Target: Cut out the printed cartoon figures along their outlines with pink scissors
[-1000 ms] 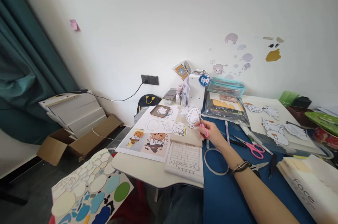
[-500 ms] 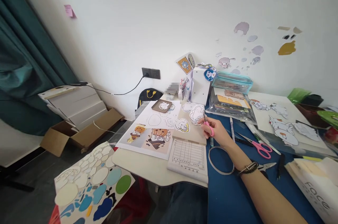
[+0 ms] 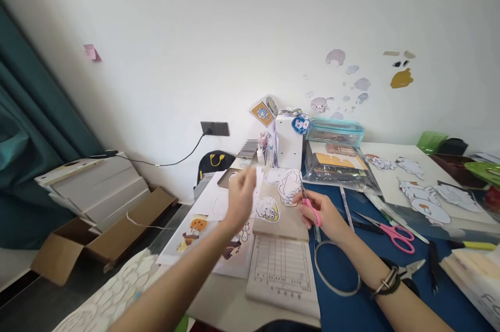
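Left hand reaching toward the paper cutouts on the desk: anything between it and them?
Nothing visible blocks it. The left hand is blurred, raised over the printed sheets; the cutouts lie just to its right. The right hand holds pink scissors at the cutouts' far side, not between.

Bright even daylight, soft shadows; left hand (image 3: 241, 197) motion-blurred (edges bowed).

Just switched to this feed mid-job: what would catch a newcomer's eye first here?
The left hand, blurred, is raised above the printed sheets at the desk's middle. Beside it the right hand holds small pink scissors with their tips at the white cutouts on a brown board. A larger pair of pink scissors lies on the blue mat to the right.
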Available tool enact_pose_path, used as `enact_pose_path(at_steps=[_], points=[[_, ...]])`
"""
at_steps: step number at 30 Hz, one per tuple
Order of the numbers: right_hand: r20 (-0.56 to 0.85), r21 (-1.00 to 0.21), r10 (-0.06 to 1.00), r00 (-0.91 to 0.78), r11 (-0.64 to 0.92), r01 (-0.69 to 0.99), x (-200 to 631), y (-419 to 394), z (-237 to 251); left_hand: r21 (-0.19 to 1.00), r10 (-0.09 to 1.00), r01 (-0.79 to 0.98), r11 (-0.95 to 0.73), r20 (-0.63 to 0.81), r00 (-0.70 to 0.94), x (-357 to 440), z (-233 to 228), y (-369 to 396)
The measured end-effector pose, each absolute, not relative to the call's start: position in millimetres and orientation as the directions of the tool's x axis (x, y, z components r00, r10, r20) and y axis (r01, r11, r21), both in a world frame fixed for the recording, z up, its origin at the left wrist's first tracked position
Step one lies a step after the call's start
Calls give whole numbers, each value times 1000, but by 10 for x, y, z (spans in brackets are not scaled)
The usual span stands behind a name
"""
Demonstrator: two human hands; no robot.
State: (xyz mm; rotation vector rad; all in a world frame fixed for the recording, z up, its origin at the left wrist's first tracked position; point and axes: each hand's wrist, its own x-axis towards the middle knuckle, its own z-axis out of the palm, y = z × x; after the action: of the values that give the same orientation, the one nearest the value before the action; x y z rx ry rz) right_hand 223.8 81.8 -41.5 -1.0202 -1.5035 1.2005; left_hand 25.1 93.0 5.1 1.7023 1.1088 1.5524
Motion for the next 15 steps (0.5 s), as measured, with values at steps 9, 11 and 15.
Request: enact_pose_path(at_steps=[9, 11, 15], points=[[197, -979, 950, -241, 203, -1, 2089, 619, -272, 848, 821, 122, -516, 449, 353, 406, -351, 841], [155, -986, 963, -221, 164, 21, 2024, 572, -237, 870, 828, 91, -484, 422, 369, 415, -333, 789], [72, -991, 968, -241, 97, 93, 1923, 514, -181, 909, 845, -21, -417, 397, 358, 445, -302, 737]])
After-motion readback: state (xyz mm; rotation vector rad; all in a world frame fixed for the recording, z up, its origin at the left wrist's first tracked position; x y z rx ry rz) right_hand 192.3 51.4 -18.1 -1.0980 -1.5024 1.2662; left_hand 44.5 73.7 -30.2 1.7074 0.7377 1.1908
